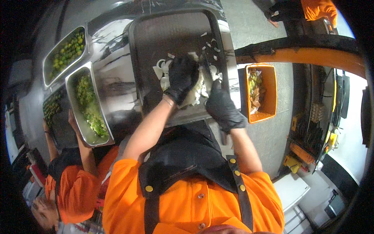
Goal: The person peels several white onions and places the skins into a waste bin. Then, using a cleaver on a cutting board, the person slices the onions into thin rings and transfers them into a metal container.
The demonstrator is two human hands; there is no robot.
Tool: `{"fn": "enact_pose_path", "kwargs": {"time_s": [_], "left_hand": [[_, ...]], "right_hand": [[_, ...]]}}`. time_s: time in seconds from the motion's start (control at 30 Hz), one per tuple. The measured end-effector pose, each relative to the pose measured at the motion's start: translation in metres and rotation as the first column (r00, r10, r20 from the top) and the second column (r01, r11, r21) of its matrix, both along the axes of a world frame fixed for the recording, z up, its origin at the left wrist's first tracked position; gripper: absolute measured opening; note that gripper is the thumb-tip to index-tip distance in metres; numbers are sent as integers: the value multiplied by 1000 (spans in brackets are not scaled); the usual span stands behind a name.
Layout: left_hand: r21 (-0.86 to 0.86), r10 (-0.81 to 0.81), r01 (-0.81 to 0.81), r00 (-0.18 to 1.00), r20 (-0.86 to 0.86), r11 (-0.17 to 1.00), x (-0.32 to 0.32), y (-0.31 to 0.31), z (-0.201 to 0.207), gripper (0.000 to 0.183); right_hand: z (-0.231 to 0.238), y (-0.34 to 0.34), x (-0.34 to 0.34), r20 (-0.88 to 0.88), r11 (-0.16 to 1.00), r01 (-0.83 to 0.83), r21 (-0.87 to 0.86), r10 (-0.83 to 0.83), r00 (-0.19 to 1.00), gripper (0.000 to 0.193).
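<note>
Head view: on the dark board (156,39), my left hand (182,76) presses curled fingers onto pale white onion (194,95), layered and partly sliced; my right hand (224,109) grips a knife (206,64) beside it.

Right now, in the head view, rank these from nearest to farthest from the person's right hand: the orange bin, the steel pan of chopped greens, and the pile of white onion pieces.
Measured from the right hand:
1. Pile of white onion pieces, just to its left on the dark cutting board, touching the glove.
2. Orange bin, to its right, beside the counter.
3. Steel pan of chopped greens, far to the left.
</note>
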State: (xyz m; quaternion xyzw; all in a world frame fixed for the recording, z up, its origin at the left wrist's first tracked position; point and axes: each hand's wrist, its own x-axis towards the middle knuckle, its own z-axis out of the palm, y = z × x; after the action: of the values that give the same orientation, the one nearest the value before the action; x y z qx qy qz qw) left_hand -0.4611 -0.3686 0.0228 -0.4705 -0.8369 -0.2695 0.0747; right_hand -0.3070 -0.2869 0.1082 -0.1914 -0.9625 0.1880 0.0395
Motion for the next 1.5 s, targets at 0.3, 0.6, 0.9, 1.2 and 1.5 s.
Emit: {"fn": "enact_pose_path", "kwargs": {"time_s": [0.3, 0.6, 0.9, 1.2, 1.5], "left_hand": [[75, 44, -54, 991, 129, 996, 15, 4, 22, 25], [74, -77, 70, 992, 101, 995, -76, 93, 45, 23], [290, -461, 372, 810, 362, 882, -9, 84, 20, 27], [-22, -47, 47, 999, -13, 999, -17, 35, 10, 34], [228, -84, 5, 938, 337, 974, 34, 37, 7, 36]], "right_hand": [[-11, -10, -21, -10, 996, -4, 89, 5, 1000, 38], [30, 82, 1, 17, 886, 324, -331, -337, 941, 24], [-18, 137, -27, -345, 996, -86, -7, 78, 935, 19], [0, 59, 16, 111, 973, 107, -206, -85, 990, 25], [-6, 37, 5, 65, 963, 162, -213, -152, 986, 43]]}}
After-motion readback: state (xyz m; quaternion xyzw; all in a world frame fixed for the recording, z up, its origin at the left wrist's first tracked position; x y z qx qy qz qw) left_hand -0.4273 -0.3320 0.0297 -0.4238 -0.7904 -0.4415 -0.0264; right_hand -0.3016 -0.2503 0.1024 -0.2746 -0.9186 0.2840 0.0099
